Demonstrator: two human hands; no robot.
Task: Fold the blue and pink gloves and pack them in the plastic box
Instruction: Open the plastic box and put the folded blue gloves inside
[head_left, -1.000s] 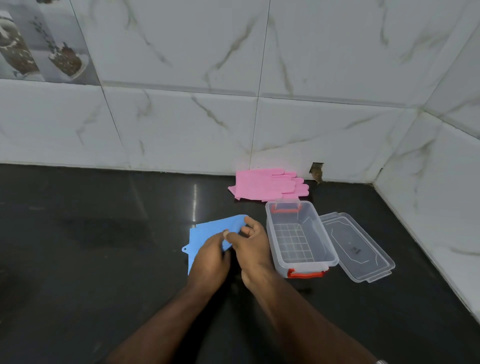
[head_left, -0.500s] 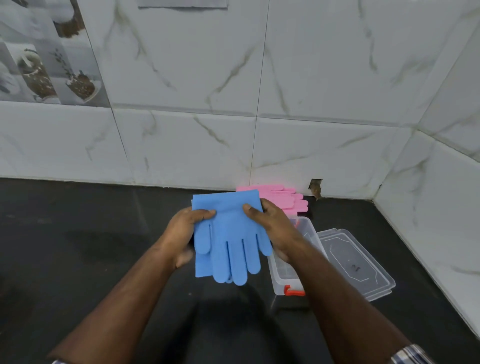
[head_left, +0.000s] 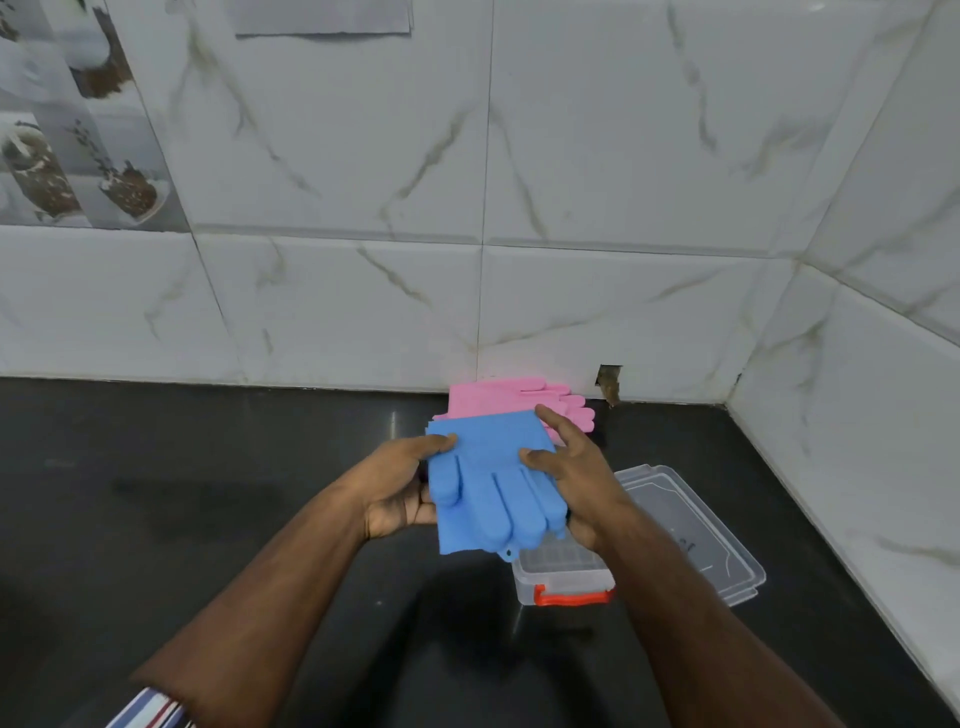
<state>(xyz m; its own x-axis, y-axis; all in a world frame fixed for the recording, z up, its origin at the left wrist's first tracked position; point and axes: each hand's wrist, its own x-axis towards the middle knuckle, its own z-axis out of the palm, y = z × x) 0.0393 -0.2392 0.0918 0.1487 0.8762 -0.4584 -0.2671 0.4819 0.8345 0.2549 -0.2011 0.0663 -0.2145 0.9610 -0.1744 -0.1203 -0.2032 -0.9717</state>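
A: Where are the blue gloves (head_left: 493, 483)?

B: Up off the table (head_left: 208, 493), held between both hands. They look folded over, with the glove fingers hanging down toward the person and the flat cuff edge on the far side.

A: How are the hands set?

B: The left hand (head_left: 400, 486) grips the left edge, thumb on top near the cuff and the other fingers curled underneath. The right hand (head_left: 576, 478) grips the right edge, thumb pressed on the top face and fingers wrapped round the far corner.

A: And the pink gloves (head_left: 519, 402)?

B: Lying flat on the table at the back, close to the tiled wall (head_left: 571, 208), fingers pointing right. The blue pair hides their near edge.

A: The plastic box (head_left: 561, 577)?

B: On the table below the right hand, mostly covered by the gloves and wrist. Its near end shows, with a red latch (head_left: 571, 597). I think it is open, since a grid base shows through, though the hands block most of it.

A: Its cover?

B: The clear lid (head_left: 691, 530) lies flat on the table just beside the box, to its right.

A: Anything else?

B: A striped sleeve (head_left: 148, 709) at the bottom left edge.
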